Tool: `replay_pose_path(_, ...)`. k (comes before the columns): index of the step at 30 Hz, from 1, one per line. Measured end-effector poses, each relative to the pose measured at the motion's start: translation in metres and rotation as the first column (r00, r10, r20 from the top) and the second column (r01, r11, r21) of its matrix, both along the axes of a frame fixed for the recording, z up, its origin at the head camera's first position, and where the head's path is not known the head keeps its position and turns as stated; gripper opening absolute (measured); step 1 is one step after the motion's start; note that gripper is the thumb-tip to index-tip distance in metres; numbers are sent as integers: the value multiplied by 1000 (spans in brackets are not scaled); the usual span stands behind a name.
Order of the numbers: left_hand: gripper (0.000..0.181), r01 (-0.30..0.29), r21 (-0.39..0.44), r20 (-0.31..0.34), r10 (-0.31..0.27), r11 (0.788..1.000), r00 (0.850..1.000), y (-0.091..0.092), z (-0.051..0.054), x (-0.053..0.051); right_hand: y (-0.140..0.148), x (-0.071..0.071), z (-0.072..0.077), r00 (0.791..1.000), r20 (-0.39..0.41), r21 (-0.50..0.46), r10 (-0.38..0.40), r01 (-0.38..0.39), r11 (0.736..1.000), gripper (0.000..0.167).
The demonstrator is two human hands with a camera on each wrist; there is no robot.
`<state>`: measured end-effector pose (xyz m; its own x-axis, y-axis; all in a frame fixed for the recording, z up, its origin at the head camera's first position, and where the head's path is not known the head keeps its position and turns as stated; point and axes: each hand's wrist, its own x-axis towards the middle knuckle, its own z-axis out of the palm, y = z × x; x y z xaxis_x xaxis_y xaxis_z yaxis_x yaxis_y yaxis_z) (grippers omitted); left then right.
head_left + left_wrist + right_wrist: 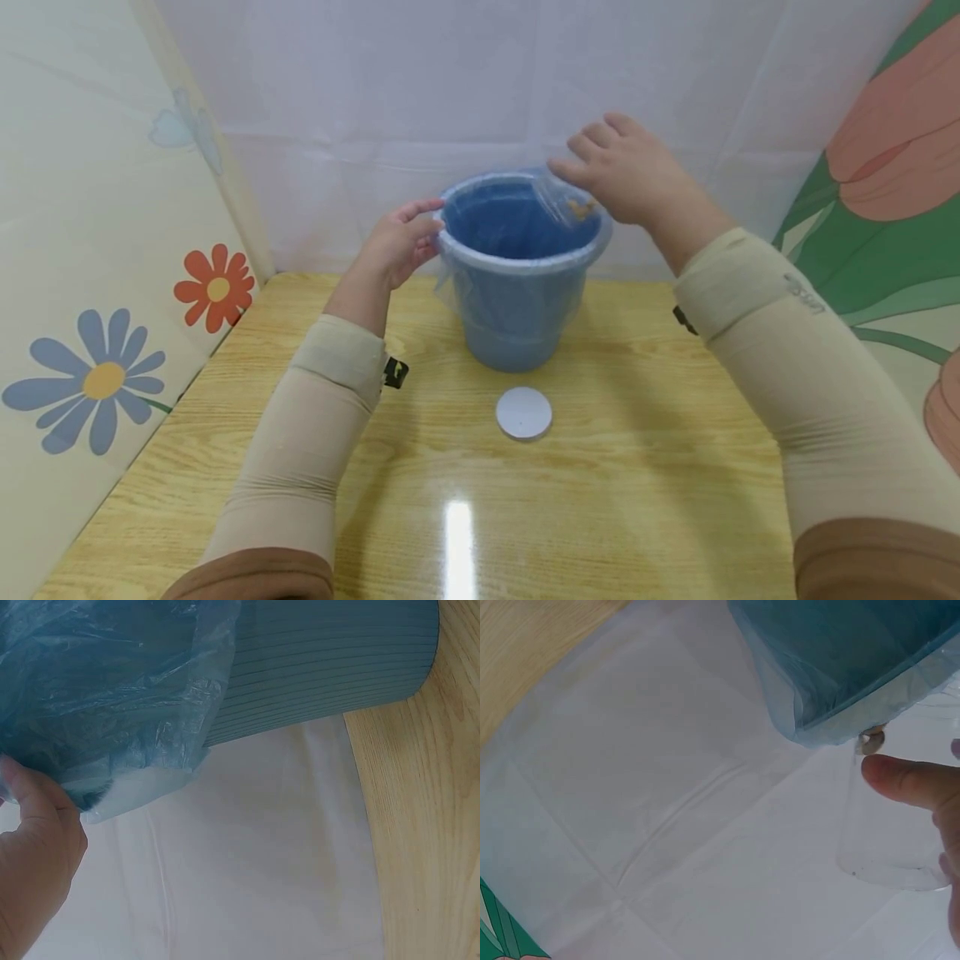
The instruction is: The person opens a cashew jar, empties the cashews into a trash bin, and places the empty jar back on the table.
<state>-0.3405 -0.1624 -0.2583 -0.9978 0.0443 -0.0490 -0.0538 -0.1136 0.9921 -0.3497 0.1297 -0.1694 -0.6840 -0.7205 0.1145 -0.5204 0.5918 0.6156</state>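
A blue bucket [517, 312] stands upright on the table, lined with a thin clear bluish plastic bag [150, 697] that folds over its rim. My left hand [402, 242] holds the rim and bag edge at the left side. Above the right side of the opening, my right hand [626, 171] grips a clear jar [892, 855], tilted with its mouth toward the bucket. Small tan pieces [581, 210] show inside the jar, near its mouth. On the tabletop in front of the bucket lies a round white lid [523, 413].
The wood-grain table [600, 500] carries the bucket and lid. A white sheet [390, 83] hangs close behind the bucket. Flower-printed panels flank the table, with a red flower [217, 288] at left and a large pink one [900, 142] at right.
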Motion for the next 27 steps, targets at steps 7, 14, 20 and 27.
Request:
replay_pose_path(7,40,-2,-3,2,2,1000,1000,0,0,-1,1,1,-3,1000,-20,59,16,-15,998,69)
replay_pose_path(14,39,1,-4,6,-1,1000,1000,0,0,-1,1,0,-4,999,-28,67,21,-19,998,64)
replay_pose_path(20,39,-5,-5,10,6,1000,1000,1,0,-1,0,-1,-5,1000,8,46,-27,27,999,65)
replay_pose_path(27,39,-5,-11,3,5,1000,1000,1,0,-1,0,-1,-6,996,58,2,-68,68,998,67)
